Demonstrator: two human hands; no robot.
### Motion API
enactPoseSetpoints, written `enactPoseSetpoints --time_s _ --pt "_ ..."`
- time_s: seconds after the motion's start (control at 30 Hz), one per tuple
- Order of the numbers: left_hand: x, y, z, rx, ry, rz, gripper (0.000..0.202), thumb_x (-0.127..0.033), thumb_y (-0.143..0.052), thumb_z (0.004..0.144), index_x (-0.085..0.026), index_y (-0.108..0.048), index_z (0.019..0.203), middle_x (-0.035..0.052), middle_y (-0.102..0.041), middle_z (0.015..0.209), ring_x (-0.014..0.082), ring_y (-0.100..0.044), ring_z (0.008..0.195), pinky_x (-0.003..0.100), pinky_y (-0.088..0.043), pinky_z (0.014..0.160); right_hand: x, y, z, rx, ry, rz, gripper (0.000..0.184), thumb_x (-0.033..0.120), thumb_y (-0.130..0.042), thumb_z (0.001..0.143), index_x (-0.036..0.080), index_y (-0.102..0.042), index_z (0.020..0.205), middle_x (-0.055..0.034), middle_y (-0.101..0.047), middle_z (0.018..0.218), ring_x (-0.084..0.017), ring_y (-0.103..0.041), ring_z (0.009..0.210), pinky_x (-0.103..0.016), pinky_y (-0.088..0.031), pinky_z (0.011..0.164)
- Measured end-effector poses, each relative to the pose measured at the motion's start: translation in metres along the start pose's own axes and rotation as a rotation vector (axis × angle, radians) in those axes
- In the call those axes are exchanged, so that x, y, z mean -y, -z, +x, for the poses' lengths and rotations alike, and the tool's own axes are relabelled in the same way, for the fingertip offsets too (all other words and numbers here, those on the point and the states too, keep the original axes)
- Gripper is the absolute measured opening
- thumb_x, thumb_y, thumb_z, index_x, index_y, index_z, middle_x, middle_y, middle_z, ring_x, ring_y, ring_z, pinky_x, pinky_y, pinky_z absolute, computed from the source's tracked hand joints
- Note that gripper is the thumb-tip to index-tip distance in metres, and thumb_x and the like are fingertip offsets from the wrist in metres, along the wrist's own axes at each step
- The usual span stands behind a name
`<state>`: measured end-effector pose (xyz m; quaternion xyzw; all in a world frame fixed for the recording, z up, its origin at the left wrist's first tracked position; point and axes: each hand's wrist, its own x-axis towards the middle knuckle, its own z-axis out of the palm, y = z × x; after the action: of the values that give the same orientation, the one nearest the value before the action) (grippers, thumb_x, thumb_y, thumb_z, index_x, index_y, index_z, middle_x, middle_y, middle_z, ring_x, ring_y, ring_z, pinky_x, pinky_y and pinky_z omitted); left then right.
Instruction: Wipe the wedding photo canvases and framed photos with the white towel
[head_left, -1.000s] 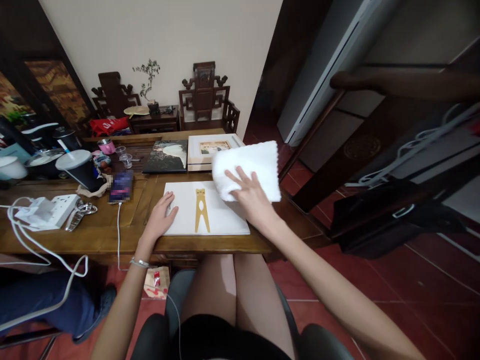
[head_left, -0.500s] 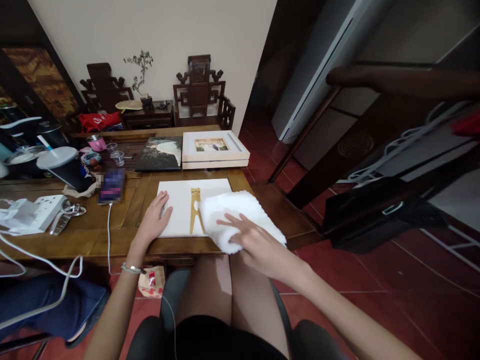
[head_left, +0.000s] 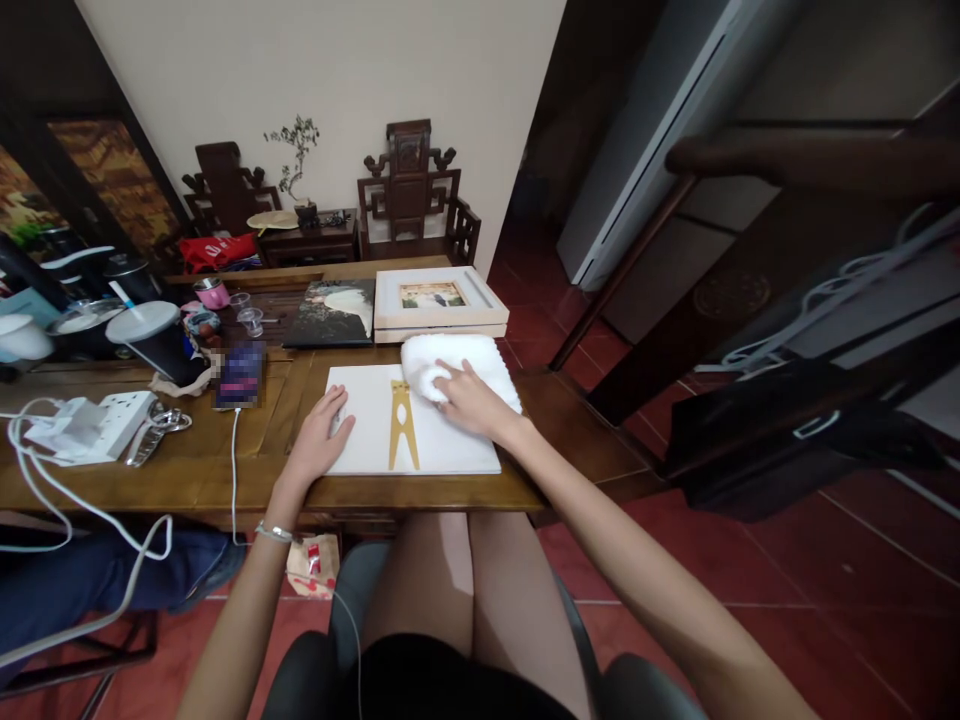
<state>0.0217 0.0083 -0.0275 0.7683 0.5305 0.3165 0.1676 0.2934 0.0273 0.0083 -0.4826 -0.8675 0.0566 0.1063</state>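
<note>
A white board with a gold figure (head_left: 375, 440) lies flat on the wooden table (head_left: 210, 470) in front of me. My left hand (head_left: 319, 445) rests on the board's left edge, fingers spread flat. My right hand (head_left: 469, 398) presses a white cloth (head_left: 450, 365) onto the board's far right corner, fingers curled over the bunched fabric.
A white framed photo (head_left: 439, 300) and a dark picture (head_left: 334, 312) lie behind the board. Left of it are a phone on a cable (head_left: 241, 374), a power strip (head_left: 112, 420), a lidded cup (head_left: 154, 338) and small cups. Another person's legs (head_left: 112, 580) show at lower left.
My right hand has slid the cloth from the board's near right edge up to its far right corner. My left hand has stayed on the board's left edge.
</note>
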Motion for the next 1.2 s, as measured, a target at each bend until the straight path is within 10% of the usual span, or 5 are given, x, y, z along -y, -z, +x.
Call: enactPoseSetpoints --time_s 0.33,0.63,0.77,1.07,1.2 --pt "0.004 -0.003 0.001 -0.006 -0.024 0.003 0.051 -0.039 -0.046 0.089 -0.009 -0.054 0.129 0.0169 -0.046 0.144 0.0264 -0.04 0.136 0.045 -0.027 0.116 0.056 0.027 -0.125 0.138 0.148 0.161 0.036 -0.006 -0.042 0.063 0.017 -0.059 0.087 -0.0142 -0.049 0.141 -0.027 -0.024 0.142 -0.055 -0.021 0.115" --pt "0.0 0.001 0.0 0.011 -0.001 -0.003 0.052 -0.039 -0.046 0.088 -0.008 -0.055 0.129 0.0171 -0.046 0.144 0.0249 -0.039 0.137 0.043 -0.027 0.116 -0.011 0.004 -0.002 -0.009 -0.012 0.042 0.022 0.003 -0.043 0.079 0.012 -0.058 0.092 -0.0178 -0.066 0.11 -0.031 -0.053 0.121 -0.052 -0.027 0.108" --pt "-0.001 0.001 -0.001 0.012 0.014 -0.011 0.052 -0.039 -0.046 0.088 -0.008 -0.055 0.129 0.0163 -0.046 0.144 0.0242 -0.039 0.137 0.042 -0.027 0.116 -0.017 -0.003 0.016 -0.048 -0.036 0.014 0.024 0.005 -0.042 0.081 0.009 -0.058 0.099 -0.0218 -0.063 0.116 -0.033 -0.041 0.132 -0.056 -0.023 0.108" --pt "0.001 -0.002 -0.001 0.011 -0.003 0.014 0.051 -0.039 -0.045 0.09 -0.011 -0.053 0.131 0.015 -0.044 0.146 0.0241 -0.037 0.138 0.044 -0.026 0.116 0.052 0.016 -0.11 0.051 0.118 0.157 0.034 -0.004 -0.04 0.065 0.016 -0.058 0.086 -0.0143 -0.049 0.142 -0.028 -0.022 0.143 -0.056 -0.016 0.116" --pt "0.003 -0.003 0.0 0.034 -0.016 0.02 0.054 -0.039 -0.043 0.091 -0.009 -0.048 0.136 0.0164 -0.04 0.149 0.0252 -0.033 0.14 0.046 -0.023 0.117 0.054 0.032 -0.133 0.131 0.111 0.241 0.038 -0.004 -0.039 0.062 0.021 -0.056 0.083 -0.0089 -0.062 0.126 -0.026 -0.038 0.135 -0.049 -0.029 0.113"
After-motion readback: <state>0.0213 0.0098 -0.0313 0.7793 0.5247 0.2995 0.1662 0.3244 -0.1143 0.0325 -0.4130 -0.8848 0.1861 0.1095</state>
